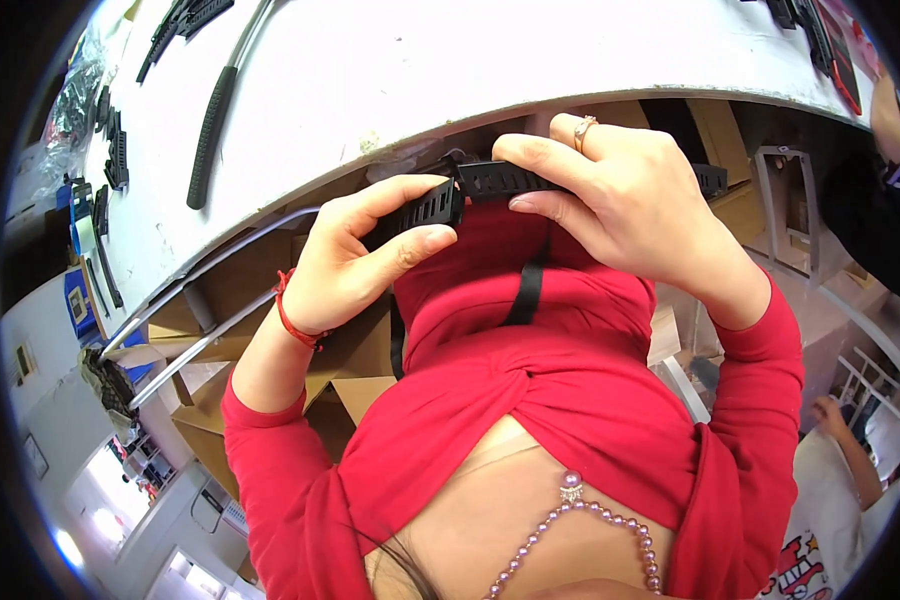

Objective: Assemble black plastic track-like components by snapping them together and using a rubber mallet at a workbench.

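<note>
Just off the front edge of the table, my left hand pinches a black slotted plastic piece between thumb and fingers. My right hand grips a longer black slotted plastic strip, whose far end sticks out past the hand on the right. The two black parts meet end to end between my hands. Whether they are joined or only touching, I cannot tell. My palms hide part of each one.
A white table spans the far side. On it lie a metal rod with a black ribbed handle and several black slotted parts. Cardboard boxes stand below. Another person's arm is at the right edge.
</note>
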The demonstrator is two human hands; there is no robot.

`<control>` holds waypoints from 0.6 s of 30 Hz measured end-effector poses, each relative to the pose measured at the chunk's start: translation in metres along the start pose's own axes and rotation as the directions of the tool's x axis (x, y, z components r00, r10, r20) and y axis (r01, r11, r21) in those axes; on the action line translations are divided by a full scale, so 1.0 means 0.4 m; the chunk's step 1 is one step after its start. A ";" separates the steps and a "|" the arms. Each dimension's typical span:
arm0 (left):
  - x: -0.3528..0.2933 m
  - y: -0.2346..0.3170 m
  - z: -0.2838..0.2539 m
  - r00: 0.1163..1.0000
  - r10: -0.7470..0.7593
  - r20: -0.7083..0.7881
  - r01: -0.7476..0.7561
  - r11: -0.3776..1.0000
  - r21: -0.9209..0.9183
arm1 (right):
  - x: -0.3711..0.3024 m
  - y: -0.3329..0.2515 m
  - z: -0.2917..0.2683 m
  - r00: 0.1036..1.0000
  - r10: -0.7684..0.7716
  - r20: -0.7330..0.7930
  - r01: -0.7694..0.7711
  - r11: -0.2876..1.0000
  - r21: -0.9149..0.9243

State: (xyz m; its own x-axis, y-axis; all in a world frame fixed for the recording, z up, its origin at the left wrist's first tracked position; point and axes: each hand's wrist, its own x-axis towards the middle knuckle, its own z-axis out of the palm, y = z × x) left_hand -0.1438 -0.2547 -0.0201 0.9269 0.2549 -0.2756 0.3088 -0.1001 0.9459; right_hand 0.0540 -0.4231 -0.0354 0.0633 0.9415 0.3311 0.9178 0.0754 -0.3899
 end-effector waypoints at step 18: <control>0.002 -0.014 0.000 0.980 0.198 0.006 -0.190 0.931 0.312 | 0.008 -0.003 0.016 0.991 0.046 0.123 -0.052 0.997 0.053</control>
State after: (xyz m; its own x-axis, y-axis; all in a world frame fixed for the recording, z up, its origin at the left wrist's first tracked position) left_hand -0.1449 -0.2540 -0.0254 0.9710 0.2241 -0.0835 0.1776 -0.4417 0.8794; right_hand 0.0508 -0.4180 -0.0393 0.0563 0.9772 0.2048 0.8909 0.0434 -0.4520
